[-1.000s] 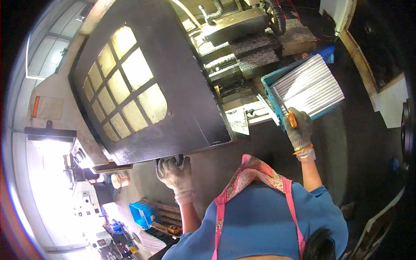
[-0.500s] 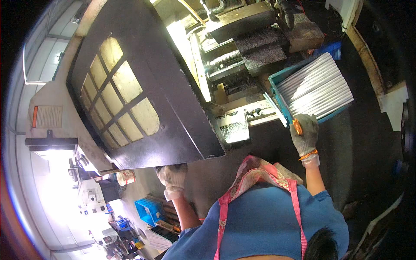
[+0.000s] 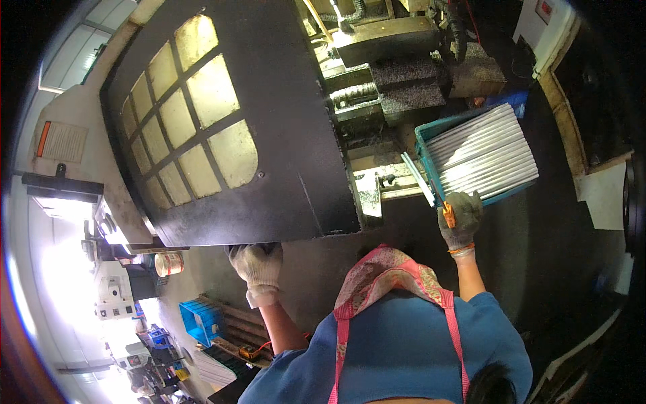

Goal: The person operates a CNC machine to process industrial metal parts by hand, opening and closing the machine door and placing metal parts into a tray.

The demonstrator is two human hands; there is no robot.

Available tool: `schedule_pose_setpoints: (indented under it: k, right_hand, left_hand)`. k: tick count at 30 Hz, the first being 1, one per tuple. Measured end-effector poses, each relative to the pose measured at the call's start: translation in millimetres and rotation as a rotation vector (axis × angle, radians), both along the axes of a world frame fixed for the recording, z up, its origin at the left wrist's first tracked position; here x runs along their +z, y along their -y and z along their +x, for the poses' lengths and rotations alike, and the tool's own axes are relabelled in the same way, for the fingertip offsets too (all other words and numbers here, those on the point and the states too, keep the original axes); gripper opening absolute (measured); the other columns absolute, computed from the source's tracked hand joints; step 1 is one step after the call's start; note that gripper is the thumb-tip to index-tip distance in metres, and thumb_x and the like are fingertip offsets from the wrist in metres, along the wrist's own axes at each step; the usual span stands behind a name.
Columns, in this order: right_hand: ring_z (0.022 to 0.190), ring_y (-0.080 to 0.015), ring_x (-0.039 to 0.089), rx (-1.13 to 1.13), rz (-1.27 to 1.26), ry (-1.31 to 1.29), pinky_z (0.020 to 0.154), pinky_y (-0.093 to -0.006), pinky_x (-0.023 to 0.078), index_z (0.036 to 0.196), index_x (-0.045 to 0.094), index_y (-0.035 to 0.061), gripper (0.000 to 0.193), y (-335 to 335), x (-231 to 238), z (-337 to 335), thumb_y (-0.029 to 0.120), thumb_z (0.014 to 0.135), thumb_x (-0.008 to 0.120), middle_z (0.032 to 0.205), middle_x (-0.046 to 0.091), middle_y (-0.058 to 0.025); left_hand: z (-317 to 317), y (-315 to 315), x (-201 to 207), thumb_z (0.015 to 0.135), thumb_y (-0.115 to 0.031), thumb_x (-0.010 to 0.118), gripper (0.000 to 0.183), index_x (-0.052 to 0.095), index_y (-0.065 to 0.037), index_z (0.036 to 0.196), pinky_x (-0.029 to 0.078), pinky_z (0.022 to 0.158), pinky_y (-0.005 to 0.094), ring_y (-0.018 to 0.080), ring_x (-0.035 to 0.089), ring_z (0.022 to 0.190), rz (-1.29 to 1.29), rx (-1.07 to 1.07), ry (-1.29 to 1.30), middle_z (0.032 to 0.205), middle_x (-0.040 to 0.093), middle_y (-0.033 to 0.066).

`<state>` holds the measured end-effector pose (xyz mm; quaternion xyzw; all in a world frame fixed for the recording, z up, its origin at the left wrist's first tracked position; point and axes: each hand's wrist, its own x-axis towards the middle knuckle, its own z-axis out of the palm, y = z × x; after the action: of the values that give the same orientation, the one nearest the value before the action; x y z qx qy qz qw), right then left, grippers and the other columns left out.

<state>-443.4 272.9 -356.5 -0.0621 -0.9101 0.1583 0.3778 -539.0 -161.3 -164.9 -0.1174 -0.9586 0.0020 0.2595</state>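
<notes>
My left hand (image 3: 258,267), in a grey-white work glove, is at the lower edge of a large black machine door (image 3: 289,182) with a gridded window. Its fingers curl against that edge and are partly hidden there. My right hand (image 3: 463,221), gloved with an orange band at the wrist, is closed around a small orange tool (image 3: 449,214), whose kind I cannot make out. That hand is by the near corner of a teal crate (image 3: 425,151) filled with rows of silvery metal rods (image 3: 481,151). Thin pale strips (image 3: 417,176) lean along the crate's left side.
Right of the door, the machine's interior shows a chip-covered metal block (image 3: 407,94) and a flexible hose (image 3: 456,34). Behind my left arm, a blue crate (image 3: 200,322) stands by a wooden pallet (image 3: 245,330), with a white bucket (image 3: 169,264) farther off.
The black door has slid right with my left hand, covering more of the machine's opening. My right hand stays by the crate with the orange tool. The whole view has shifted somewhat.
</notes>
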Motion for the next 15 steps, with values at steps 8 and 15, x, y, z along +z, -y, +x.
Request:
schedule_pose_setpoints:
  k: [8, 15]
  right_hand:
    - [0.111, -0.0309, 0.065, -0.025, 0.026, 0.018, 0.118, -0.0573, 0.041, 0.109, 0.07, 0.012, 0.028, 6, 5, 5, 0.035, 0.094, 0.074, 0.108, 0.07, -0.0087]
    - [0.112, -0.0339, 0.063, -0.007, 0.056, 0.013, 0.121, -0.057, 0.035, 0.113, 0.066, 0.0108, 0.033, 8, -3, 5, 0.041, 0.1, 0.066, 0.108, 0.066, -0.0116]
  left_hand:
    - [21, 35, -31, 0.082, -0.033, 0.081, 0.047, 0.073, -0.004, 0.118, 0.051, 0.103, 0.0534, 0.0381, 0.066, 0.112, -0.073, 0.015, -0.387, 0.119, 0.072, 0.0162]
    - [52, 201, -138, 0.093, -0.048, 0.074, 0.075, 0.054, -0.001, 0.148, 0.049, 0.108, 0.053, 0.036, 0.057, 0.133, 0.236, 0.799, -0.381, 0.142, 0.06, 0.0206]
